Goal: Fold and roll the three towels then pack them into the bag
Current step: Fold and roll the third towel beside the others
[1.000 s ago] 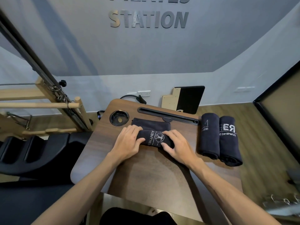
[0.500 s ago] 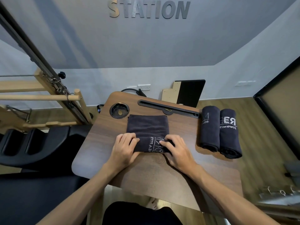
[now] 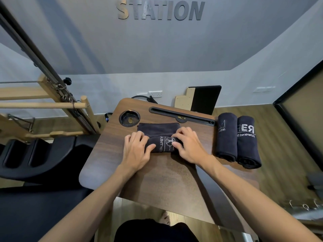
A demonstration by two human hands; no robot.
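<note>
Both bare forearms reaching forward over a dark wood-grain lap desk [image 3: 157, 173], converging toward its middle

Left hand [image 3: 135, 151] palm down, fingers spread and curled over the left end of a half-rolled dark towel [image 3: 163, 144], thumb pressed against the roll's near side; clamped on the roll rather than open

Right hand [image 3: 189, 147] palm down at the roll's right end, fingertips bent over the top of the roll, thumb tucked in on the near side by the white printed logo; likewise gripping the cloth

Rolled part lying crosswise between the two hands, white lettering and a round emblem facing up; unrolled flat remainder stretching away toward the far edge, ending just short of the round cup holder [image 3: 129, 118] and the long black slot [image 3: 181, 114]

Two finished rolled towels [image 3: 237, 140] side by side at the desk's right edge, touching each other, lengthwise away from the body, white print on both, well apart from the right hand

Beyond the desk, a black board with a pale stepped panel [image 3: 201, 99] leaning against the wall, a wall socket [image 3: 155, 93] with a black cable beside it, grey raised letters reading STATION [image 3: 160, 10] above

To the left, wooden rails and a metal spring of a Pilates frame [image 3: 52, 95], black padded carriage [image 3: 35, 154] below it

No bag told apart anywhere in view
</note>
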